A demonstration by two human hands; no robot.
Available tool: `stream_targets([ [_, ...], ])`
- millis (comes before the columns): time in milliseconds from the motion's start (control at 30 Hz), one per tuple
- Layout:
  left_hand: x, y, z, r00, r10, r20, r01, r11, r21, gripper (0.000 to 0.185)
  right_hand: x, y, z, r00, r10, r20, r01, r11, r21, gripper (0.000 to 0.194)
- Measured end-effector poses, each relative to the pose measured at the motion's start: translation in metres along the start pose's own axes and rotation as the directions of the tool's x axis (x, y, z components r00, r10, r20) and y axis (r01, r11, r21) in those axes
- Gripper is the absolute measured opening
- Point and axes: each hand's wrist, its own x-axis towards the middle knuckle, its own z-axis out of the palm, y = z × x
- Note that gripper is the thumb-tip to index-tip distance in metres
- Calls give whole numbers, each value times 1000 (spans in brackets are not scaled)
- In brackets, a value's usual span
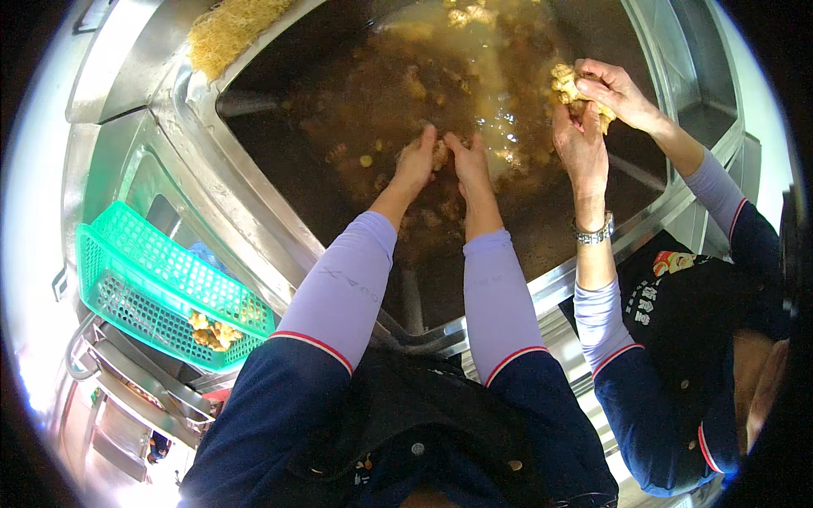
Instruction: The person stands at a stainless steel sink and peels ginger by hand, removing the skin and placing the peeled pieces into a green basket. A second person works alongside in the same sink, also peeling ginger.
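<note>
Murky brown water fills a large stainless steel sink (267,184) in front of me. My left hand (416,162) and my right hand (470,162) are close together at the water's surface, their thumbs and fingers facing each other. Between them is a piece of ginger root (439,155), partly under water; my left fingers are closed on it. My right fingertips are beside it, and whether they grip it is unclear. More ginger pieces (470,14) show at the sink's far side, and others lie blurred below the surface.
At right, a co-worker's two hands (587,120) hold knobbly ginger (567,84) over the sink. A green plastic basket (171,267) with ginger pieces (215,333) stands at lower left. A yellow fibrous bundle (232,35) lies on the sink's upper left rim.
</note>
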Motion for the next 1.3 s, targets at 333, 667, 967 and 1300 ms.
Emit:
stream_targets([
  [333, 2, 4, -11, 953, -28, 301, 156, 899, -410, 25, 6, 3, -18, 973, 67, 219, -119, 966, 231, 29],
  [667, -3, 4, 0, 980, -12, 199, 19, 999, -29, 32, 12, 19, -11, 998, -62, 33, 70, 898, -434, 47],
  [967, 9, -2, -4, 948, 300, 108, -304, 747, 591, 48, 2, 18, 2, 931, 84, 357, -59, 995, -80, 45],
  [1300, 26, -19, -7, 955, -192, 227, 276, 860, -429, 28, -15, -6, 4, 921, 373, 111, -367, 928, -66, 47],
])
